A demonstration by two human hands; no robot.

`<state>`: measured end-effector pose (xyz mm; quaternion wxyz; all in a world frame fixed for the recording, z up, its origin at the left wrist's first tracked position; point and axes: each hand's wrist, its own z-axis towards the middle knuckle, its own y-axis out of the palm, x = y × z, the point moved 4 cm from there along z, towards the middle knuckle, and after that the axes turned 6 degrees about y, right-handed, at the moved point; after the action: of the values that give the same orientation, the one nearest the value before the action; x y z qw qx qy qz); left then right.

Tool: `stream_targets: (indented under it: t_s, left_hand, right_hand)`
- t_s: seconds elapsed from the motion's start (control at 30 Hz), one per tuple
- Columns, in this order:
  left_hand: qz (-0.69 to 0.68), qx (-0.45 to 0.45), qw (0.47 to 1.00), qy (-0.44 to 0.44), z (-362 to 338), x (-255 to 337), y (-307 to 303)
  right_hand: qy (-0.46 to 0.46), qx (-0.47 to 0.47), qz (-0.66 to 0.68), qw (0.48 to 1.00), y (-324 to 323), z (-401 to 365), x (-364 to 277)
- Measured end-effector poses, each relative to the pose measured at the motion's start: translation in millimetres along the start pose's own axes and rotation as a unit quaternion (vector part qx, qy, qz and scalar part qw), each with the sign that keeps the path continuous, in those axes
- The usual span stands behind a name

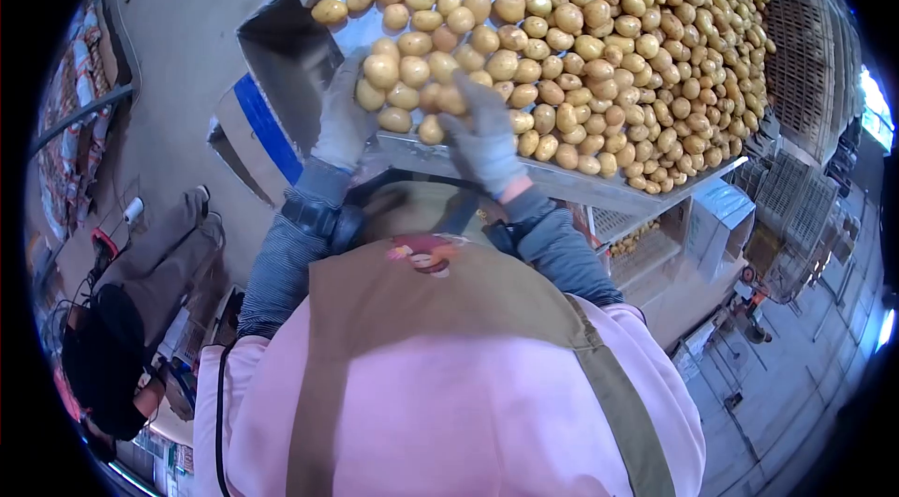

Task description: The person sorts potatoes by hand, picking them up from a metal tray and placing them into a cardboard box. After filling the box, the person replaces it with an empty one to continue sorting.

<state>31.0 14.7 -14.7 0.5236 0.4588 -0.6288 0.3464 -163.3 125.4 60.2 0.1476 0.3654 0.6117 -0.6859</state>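
A thick layer of small yellow-brown potatoes [599, 38] covers the metal sorting table [599, 181] before me. Both hands wear pale work gloves. My left hand [341, 118] is at the table's left end, its fingers stretched along the outer side of a few potatoes [382, 71]. To their right, my right hand [487, 132] lies against the potatoes with thumb and fingers apart. The cluster between my hands is slightly blurred, and some fingertips are hidden. Neither hand is closed around a single potato.
An open cardboard box [290, 52] with a blue stripe adjoins the table's left end. Stacked plastic crates [796, 66] stand at the far right. Below the table are a carton [719, 226] and a crate with potatoes [635, 240]. Another person [122, 347] is at the lower left.
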Motion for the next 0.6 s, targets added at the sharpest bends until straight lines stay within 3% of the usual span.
stream_targets:
  t_s: [0.1, 0.13, 0.2, 0.23, 0.33, 0.37, 0.4, 0.47, 0.5, 0.53, 0.57, 0.6]
  left_hand:
    - [0.058, -0.016, 0.998, -0.002, -3.4, 9.6, 6.4]
    - [0.091, -0.021, 0.996, 0.001, -4.7, 15.0, 9.9]
    - [0.366, -0.031, 0.924, 0.104, -7.9, 30.2, 25.7]
    - [0.39, -0.035, 0.908, 0.151, -5.8, 20.1, 24.2]
    - [0.282, 0.021, 0.959, -0.019, 0.5, 30.5, 11.9]
    - [0.174, 0.065, 0.981, -0.057, 2.7, 31.7, 7.5]
    - [0.281, 0.063, 0.956, 0.05, 3.7, 47.0, 6.7]
    - [0.473, 0.055, 0.84, 0.26, -3.1, 85.5, 7.1]
    - [0.48, 0.019, 0.828, 0.291, -7.9, 91.4, 11.9]
    - [0.378, -0.049, 0.901, 0.206, -14.7, 93.1, 18.5]
    - [0.265, -0.116, 0.95, 0.115, -25.1, 97.5, 31.9]
    - [0.144, -0.179, 0.973, 0.021, -31.2, 96.4, 42.9]
  right_hand:
    - [0.143, -0.033, 0.17, 0.974, 0.0, -0.2, 14.6]
    - [0.201, -0.045, 0.284, 0.936, 4.4, -0.1, 17.6]
    - [0.301, -0.069, 0.493, 0.813, 12.7, 3.8, 20.6]
    - [0.301, -0.089, 0.512, 0.8, 10.0, 4.3, 19.6]
    - [0.398, -0.103, 0.545, 0.731, -8.2, 14.2, -3.0]
    - [0.396, -0.105, 0.546, 0.731, -10.1, 14.7, -3.0]
    - [0.394, -0.106, 0.546, 0.732, -10.6, 15.6, -3.0]
    - [0.398, -0.124, 0.542, 0.73, -7.1, 17.4, -2.8]
    - [0.404, -0.138, 0.537, 0.728, -3.3, 17.6, -2.4]
    - [0.411, -0.151, 0.533, 0.724, 0.7, 14.5, -2.5]
    - [0.194, -0.143, 0.313, 0.919, -8.7, 20.7, -17.2]
    - [0.205, -0.196, 0.333, 0.899, -6.5, 16.8, -24.6]
